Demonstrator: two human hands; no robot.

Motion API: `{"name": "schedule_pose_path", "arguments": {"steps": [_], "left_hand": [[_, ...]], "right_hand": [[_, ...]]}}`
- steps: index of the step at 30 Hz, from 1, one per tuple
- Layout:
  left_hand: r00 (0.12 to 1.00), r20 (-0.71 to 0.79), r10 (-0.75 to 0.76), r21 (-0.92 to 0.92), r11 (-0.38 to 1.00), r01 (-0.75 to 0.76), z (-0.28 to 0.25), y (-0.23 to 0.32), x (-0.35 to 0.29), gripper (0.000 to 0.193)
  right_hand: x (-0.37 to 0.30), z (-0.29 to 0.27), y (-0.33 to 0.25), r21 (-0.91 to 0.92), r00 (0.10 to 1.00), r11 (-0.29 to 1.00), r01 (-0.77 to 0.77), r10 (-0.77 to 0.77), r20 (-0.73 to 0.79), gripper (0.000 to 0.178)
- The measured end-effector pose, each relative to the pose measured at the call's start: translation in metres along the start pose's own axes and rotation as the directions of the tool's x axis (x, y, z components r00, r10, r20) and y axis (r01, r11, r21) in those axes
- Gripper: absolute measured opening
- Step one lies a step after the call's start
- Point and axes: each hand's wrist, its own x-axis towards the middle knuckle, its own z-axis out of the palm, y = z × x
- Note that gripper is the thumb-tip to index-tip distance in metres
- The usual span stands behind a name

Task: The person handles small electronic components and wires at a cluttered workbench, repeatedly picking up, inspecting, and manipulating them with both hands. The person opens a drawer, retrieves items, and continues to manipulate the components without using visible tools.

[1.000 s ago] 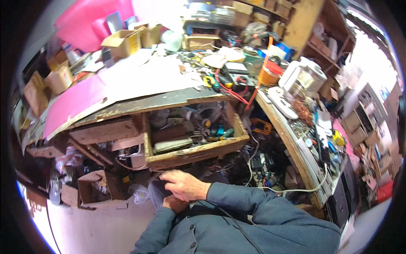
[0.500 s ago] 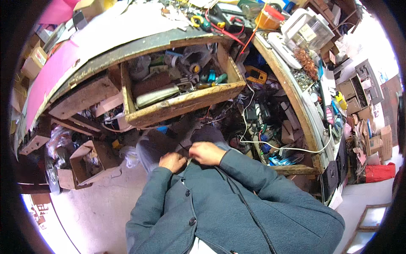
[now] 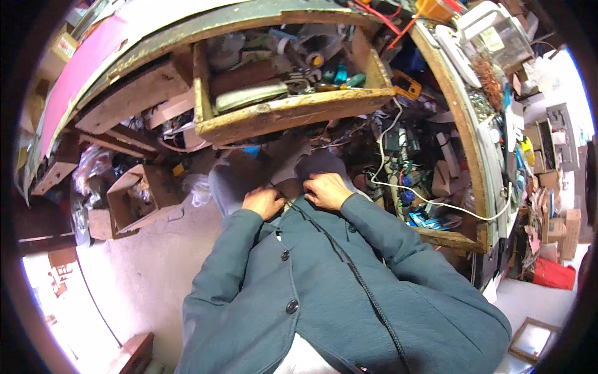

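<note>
Whatever lies inside the curled left hand (image 3: 264, 202) and right hand (image 3: 327, 190) is hidden. At far right, the upper edge crops an orange tub (image 3: 438, 10); near, the jacket (image 3: 265, 274) runs out of view.

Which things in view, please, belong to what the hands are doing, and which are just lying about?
In use:
- left hand
- right hand
- jacket, apparently handled at its front

Lying about:
- cardboard box
- white cable
- pink sheet
- red bag

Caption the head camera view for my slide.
Left hand and right hand at the lower front of a blue-grey jacket, before an open, cluttered wooden drawer.
</note>
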Motion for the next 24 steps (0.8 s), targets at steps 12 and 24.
{"name": "schedule_pose_path", "arguments": {"steps": [12,24], "left_hand": [[0.994,-0.073,0.085,-0.137,0.986,-0.095,0.020,-0.017,0.010,0.049],[0.980,-0.134,0.150,-0.523,0.829,-0.198,0.016,0.024,0.015,0.044]], "right_hand": [[0.012,0.019,-0.007,0.197,0.996,0.979,0.059,-0.073,0.060,0.034],[0.025,0.087,0.000,0.240,0.897,0.865,0.441,-0.426,-0.117,0.022]]}}
